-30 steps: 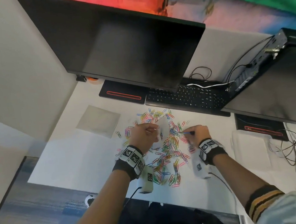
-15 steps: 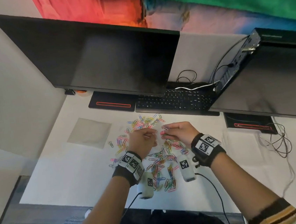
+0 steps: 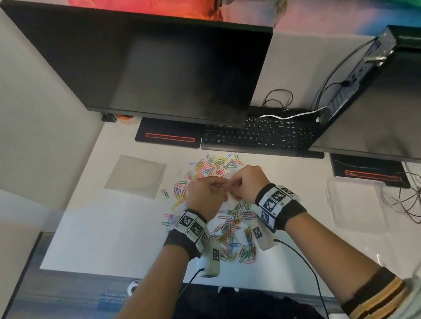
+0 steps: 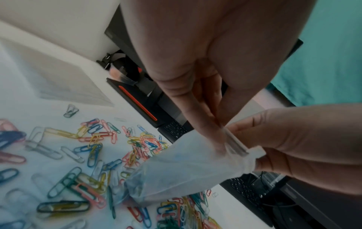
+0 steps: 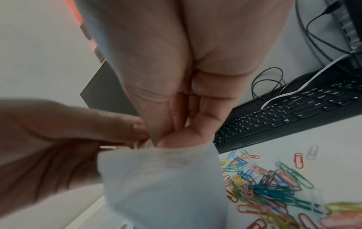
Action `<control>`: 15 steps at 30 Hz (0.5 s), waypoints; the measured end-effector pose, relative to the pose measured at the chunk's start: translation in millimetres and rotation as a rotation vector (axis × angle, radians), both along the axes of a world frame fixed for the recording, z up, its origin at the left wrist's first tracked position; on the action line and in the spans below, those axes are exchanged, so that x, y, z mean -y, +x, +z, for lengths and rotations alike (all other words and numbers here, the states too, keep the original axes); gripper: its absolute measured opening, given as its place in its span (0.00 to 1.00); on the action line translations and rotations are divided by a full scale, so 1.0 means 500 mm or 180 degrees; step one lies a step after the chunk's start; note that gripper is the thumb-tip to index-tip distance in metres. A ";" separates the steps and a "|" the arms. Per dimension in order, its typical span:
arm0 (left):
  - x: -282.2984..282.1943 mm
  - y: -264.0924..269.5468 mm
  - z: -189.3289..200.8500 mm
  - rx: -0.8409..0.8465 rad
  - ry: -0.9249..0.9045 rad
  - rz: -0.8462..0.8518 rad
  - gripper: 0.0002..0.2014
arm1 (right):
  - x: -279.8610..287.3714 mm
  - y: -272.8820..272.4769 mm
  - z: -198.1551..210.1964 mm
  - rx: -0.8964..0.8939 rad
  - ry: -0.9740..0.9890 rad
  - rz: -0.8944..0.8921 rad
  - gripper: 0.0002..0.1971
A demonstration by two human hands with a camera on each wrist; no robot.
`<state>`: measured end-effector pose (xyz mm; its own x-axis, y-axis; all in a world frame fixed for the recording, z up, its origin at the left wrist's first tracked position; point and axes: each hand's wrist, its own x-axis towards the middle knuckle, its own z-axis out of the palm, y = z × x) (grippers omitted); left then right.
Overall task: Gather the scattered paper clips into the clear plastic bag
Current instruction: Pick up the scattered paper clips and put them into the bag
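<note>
Many coloured paper clips (image 3: pixel 227 231) lie scattered on the white desk (image 3: pixel 87 237), also seen in the left wrist view as paper clips (image 4: pixel 94 148) and in the right wrist view as paper clips (image 5: pixel 274 182). Above them both hands meet. My left hand (image 3: pixel 207 192) pinches the top edge of the clear plastic bag (image 4: pixel 186 168), and my right hand (image 3: pixel 248 181) pinches the same rim from the other side. The bag (image 5: pixel 162 186) hangs down from the fingers, limp. Whether the right hand also holds a clip cannot be seen.
A black keyboard (image 3: pixel 258 133) lies just behind the clips under a dark monitor (image 3: pixel 158 68). A second monitor (image 3: pixel 391 114) stands at the right, with cables (image 3: pixel 413 197) and a clear plastic container (image 3: pixel 356 201) on the desk. A grey square pad (image 3: pixel 135 175) lies left.
My right hand rose from the clip pile on the right and came to the bag's top edge beside the left hand. The left hand kept holding the bag.
</note>
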<state>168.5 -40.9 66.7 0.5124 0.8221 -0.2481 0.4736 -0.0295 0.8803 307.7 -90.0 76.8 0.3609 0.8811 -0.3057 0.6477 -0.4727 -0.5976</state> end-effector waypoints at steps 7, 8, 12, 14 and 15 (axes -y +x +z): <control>-0.002 -0.014 0.006 0.0034 0.0199 0.0069 0.07 | 0.011 0.005 0.006 -0.0275 0.0156 0.0327 0.09; -0.009 -0.021 0.007 0.0048 0.0226 0.0105 0.07 | 0.017 0.013 0.011 -0.0650 0.0274 0.0213 0.09; -0.036 -0.062 0.028 0.0215 0.0098 0.0540 0.07 | 0.015 0.087 -0.023 -0.1443 0.0581 -0.0720 0.11; -0.043 -0.071 0.039 0.0345 -0.0024 0.0642 0.07 | 0.018 0.143 -0.082 -0.0452 0.0108 -0.0866 0.14; -0.044 -0.075 0.043 0.0384 -0.0088 0.0664 0.06 | 0.022 0.159 -0.110 0.0046 -0.0275 -0.0700 0.18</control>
<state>130.9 -18.8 88.3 0.3595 0.9070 -0.2192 0.3584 0.0827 0.9299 387.3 -101.1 21.9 0.5464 0.7514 -0.3700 0.5316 -0.6525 -0.5400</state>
